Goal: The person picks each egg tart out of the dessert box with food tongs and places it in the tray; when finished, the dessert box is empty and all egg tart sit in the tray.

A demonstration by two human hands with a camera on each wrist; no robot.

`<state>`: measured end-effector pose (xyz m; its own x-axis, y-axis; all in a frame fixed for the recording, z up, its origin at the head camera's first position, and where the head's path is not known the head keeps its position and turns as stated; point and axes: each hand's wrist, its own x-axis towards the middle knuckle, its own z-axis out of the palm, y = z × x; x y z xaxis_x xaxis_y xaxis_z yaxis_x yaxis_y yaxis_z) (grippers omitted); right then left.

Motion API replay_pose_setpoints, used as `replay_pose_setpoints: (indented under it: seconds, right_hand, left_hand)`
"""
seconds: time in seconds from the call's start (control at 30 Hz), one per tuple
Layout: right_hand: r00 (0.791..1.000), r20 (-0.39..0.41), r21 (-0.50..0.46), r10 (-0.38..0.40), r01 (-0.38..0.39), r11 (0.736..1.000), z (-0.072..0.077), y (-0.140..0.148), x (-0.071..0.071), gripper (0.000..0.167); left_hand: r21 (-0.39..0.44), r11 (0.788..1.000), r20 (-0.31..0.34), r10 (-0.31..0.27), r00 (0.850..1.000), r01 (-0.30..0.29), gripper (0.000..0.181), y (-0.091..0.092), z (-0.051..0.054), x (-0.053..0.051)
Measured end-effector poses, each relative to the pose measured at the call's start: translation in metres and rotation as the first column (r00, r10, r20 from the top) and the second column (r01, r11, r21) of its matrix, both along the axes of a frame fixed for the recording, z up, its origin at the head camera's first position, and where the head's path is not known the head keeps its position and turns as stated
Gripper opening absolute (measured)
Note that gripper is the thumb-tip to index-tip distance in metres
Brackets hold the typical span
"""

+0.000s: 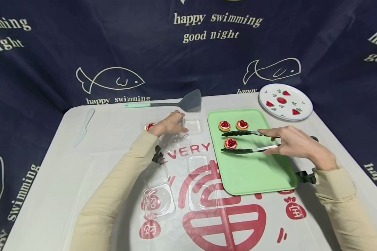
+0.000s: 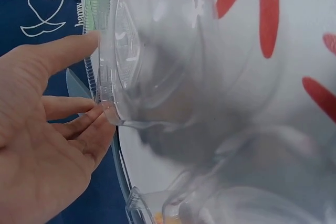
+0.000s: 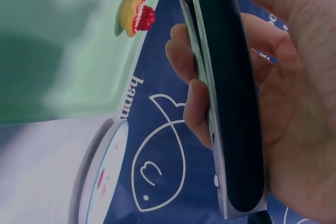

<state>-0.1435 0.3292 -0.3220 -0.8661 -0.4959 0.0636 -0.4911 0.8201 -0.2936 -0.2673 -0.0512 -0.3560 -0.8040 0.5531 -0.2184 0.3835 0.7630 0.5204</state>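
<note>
My right hand (image 1: 293, 141) grips black-tipped metal tongs (image 1: 254, 150) over a green tray (image 1: 254, 177). The tong arms are spread, one on either side of a small berry tart (image 1: 230, 143). Two more tarts, a left one (image 1: 224, 126) and a right one (image 1: 242, 124), sit at the tray's far end. My left hand (image 1: 171, 123) is at a clear plastic container (image 1: 193, 126); in the left wrist view its thumb and fingertips touch the edge of the clear plastic (image 2: 107, 72). Another tart (image 1: 150, 126) shows partly behind the left hand, in clear plastic.
Several clear container sections, such as a near-left one (image 1: 158, 200), lie left of the tray. A spatula (image 1: 190, 101) lies along the far edge, a pale knife (image 1: 84, 128) on the left. A fruit-patterned plate (image 1: 286, 101) stands at the far right.
</note>
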Motion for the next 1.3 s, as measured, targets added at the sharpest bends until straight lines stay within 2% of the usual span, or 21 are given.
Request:
replay_pose_setpoints:
  seconds: [0.13, 0.27, 0.4, 0.53, 0.7, 0.9, 1.07, 1.17, 1.3]
  right_hand:
    - [1.000, 0.003, 0.001, -0.004, 0.004, 1.000, -0.003, -0.003, 0.002, 0.065]
    - [1.000, 0.017, 0.005, -0.015, 0.015, 1.000, -0.006, -0.004, 0.004, 0.067]
    - [1.000, -0.002, 0.025, -0.018, 0.018, 1.000, -0.009, -0.005, 0.006, 0.068]
    - [0.999, -0.032, 0.026, -0.011, 0.012, 1.000, -0.009, -0.006, 0.006, 0.070]
    - [0.999, -0.032, -0.008, 0.006, -0.006, 1.000, -0.008, -0.008, 0.006, 0.073]
    - [1.000, -0.014, -0.026, 0.016, -0.017, 1.000, -0.003, -0.015, 0.001, 0.078]
    - [1.000, 0.002, -0.023, 0.029, -0.029, 0.999, 0.001, -0.025, -0.007, 0.081]
    - [0.999, -0.008, -0.024, 0.035, -0.035, 0.999, 0.004, -0.034, -0.013, 0.082]
    - [0.999, -0.008, -0.042, 0.037, -0.037, 0.998, 0.009, -0.047, -0.022, 0.086]
  left_hand:
    - [-0.001, 1.000, 0.019, 0.005, 1.000, -0.005, 0.070, -0.002, -0.004, 0.000]
    - [-0.018, 1.000, 0.037, 0.002, 0.999, -0.001, 0.079, -0.003, -0.007, 0.000]
    - [-0.031, 0.999, 0.040, 0.013, 0.999, -0.012, 0.086, -0.008, -0.007, 0.002]
    - [0.017, 0.999, 0.039, 0.034, 0.999, -0.035, 0.081, -0.020, -0.004, 0.004]
    - [0.096, 0.994, 0.009, 0.060, 0.998, -0.061, 0.072, -0.046, 0.001, 0.005]
    - [0.099, 0.991, -0.062, 0.095, 0.994, -0.088, 0.067, -0.087, 0.001, 0.004]
    - [0.123, 0.986, -0.078, 0.126, 0.989, -0.116, 0.062, -0.118, -0.004, 0.008]
    - [0.153, 0.983, -0.091, 0.115, 0.989, -0.100, 0.058, -0.132, -0.009, 0.012]
    - [0.187, 0.980, -0.069, 0.087, 0.994, -0.073, 0.056, -0.143, -0.015, 0.018]
